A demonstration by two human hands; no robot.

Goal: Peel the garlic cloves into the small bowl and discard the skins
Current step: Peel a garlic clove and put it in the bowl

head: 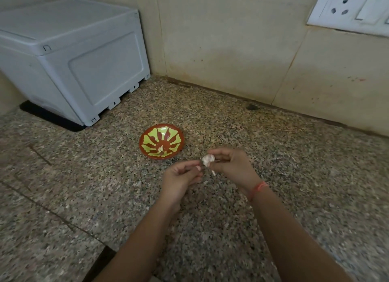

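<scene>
Your right hand [230,166] pinches the garlic [208,160] over the counter [84,187], just beside the bowl [177,137] holding peeled cloves [161,149]. Your left hand [181,177] curls alongside; whether it nips skin is unclear. Loose skin may drop into the bowl. No writing is readable.

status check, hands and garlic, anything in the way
Right hand holds garlic near the bowl. Left hand at its skin, grip unclear. Peeled cloves in bowl. Nothing between hands and bowl.
</scene>
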